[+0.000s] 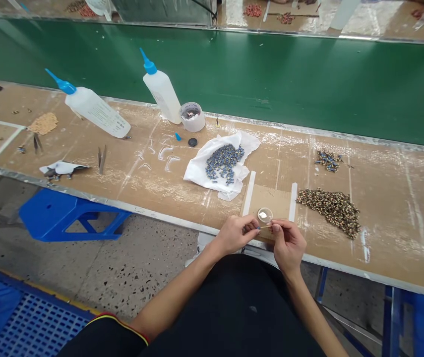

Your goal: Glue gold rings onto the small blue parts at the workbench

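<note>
My left hand (237, 233) and my right hand (288, 243) meet at the near edge of the brown bench (383, 233). My right hand pinches a thin wooden stick (266, 227) whose tip reaches my left fingers, which pinch something too small to tell. Just beyond the hands a small round lid with white glue (265, 214) lies on a cardboard square (271, 201). A pile of small blue-grey parts (224, 161) rests on a white cloth (200, 171), and a heap of dark-gold ring parts (333, 208) lies to the right.
Two squeeze bottles with blue nozzles, one lying (94, 109) and one upright (161, 89), stand by a small white cup (192, 116). Tweezers (102, 158) lie at left. A green conveyor belt (308, 79) runs behind. A blue stool (63, 215) is below the bench.
</note>
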Motion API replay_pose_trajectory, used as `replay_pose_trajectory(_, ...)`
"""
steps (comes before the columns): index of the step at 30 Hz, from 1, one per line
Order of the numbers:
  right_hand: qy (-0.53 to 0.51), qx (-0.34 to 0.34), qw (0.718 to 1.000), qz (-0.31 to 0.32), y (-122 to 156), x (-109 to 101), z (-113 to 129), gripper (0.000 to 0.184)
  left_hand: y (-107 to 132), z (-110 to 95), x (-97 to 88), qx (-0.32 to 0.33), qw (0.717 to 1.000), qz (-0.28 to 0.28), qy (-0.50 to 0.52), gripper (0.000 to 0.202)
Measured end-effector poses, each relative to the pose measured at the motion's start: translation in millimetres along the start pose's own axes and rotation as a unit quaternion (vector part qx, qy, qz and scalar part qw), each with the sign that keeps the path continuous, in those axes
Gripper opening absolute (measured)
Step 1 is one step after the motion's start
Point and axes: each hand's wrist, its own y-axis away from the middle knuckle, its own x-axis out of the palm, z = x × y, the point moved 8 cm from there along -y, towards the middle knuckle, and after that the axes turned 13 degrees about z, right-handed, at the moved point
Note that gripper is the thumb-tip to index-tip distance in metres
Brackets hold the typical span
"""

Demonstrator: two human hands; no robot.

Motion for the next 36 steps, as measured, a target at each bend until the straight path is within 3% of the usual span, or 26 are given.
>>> replay_pose_trajectory(11,0.024,-0.015,0.999,-0.041,-14,-19,12,0.013,3,5,-1.5,0.012,0.999,0.000,0.043,0.015)
replay_pose_trajectory(20,0.122,-0.047,0.988,0.077,-27,7,22,0.017,6,7,-3.7,0.021,0.995,0.016,0.092,0.019)
replay_pose_trajectory(22,0.135,-0.049,0.987,0.071,-28,-4,21,0.022,8,10,-5.5,0.025,0.994,0.005,0.108,0.020)
replay_pose_trajectory(25,0.179,-0.040,0.983,0.026,-41,-41,16,0.024,9,14,-8.9,0.030,0.992,-0.015,0.120,0.020)
replay_pose_trajectory(30,0.367,-0.013,0.930,-0.012,-87,-107,7,0.030,8,14,-12.5,0.033,0.995,-0.021,0.095,0.017)
replay_pose_trajectory(33,0.408,-0.016,0.913,0.026,-113,-121,1,0.026,7,15,-14.5,0.033,0.994,-0.023,0.100,0.017)
replay_pose_trajectory(36,0.439,-0.017,0.894,0.082,-129,-115,-2,0.021,7,17,-15.5,0.033,0.993,-0.026,0.110,0.017)
